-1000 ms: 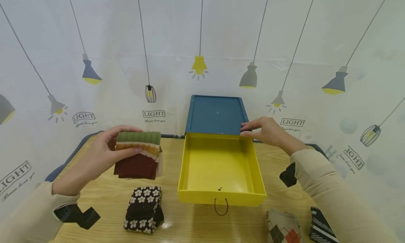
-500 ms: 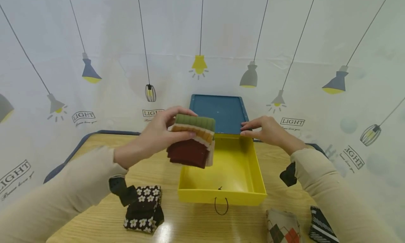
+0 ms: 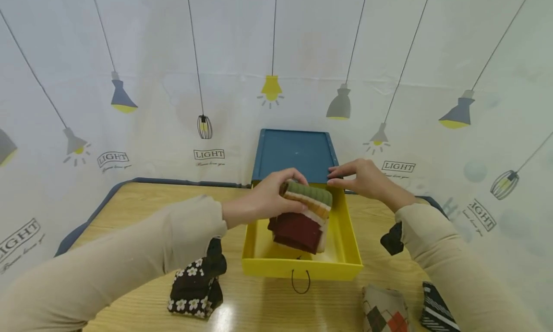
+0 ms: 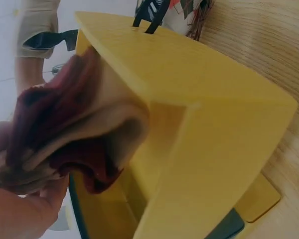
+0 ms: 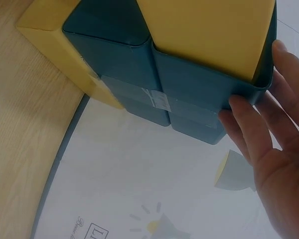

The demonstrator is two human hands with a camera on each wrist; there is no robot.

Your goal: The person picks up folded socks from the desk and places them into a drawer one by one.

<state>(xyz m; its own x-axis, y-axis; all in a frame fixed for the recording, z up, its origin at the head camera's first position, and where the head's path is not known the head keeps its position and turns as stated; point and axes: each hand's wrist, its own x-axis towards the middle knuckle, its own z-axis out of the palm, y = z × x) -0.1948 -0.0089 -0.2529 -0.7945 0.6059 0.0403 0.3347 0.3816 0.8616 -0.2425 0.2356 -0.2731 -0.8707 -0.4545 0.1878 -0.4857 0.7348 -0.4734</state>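
A folded bundle of knitted socks (image 3: 304,226), green, mustard, cream and dark red, is in my left hand (image 3: 272,200), thumb on the near side. The bundle hangs tilted over the pulled-out yellow drawer (image 3: 302,268). In the left wrist view, the socks (image 4: 79,114) appear beside the drawer's front wall (image 4: 189,64). My right hand (image 3: 365,180) holds the front right corner of the blue drawer case (image 3: 295,154). In the right wrist view, the fingers (image 5: 251,127) lie along the case's side (image 5: 204,82), with another fingertip at its upper edge.
Black floral socks (image 3: 190,293) lie left of the drawer, partly behind the left wrist's camera. Argyle socks (image 3: 386,310) and black striped socks (image 3: 438,305) lie front right on the wooden table (image 3: 268,308). A second teal case (image 5: 114,55) is taped below the first.
My left hand has carried the folded socks rightward from the table's left side to above the drawer, tilting and lowering them lately. The right hand stays on the case.
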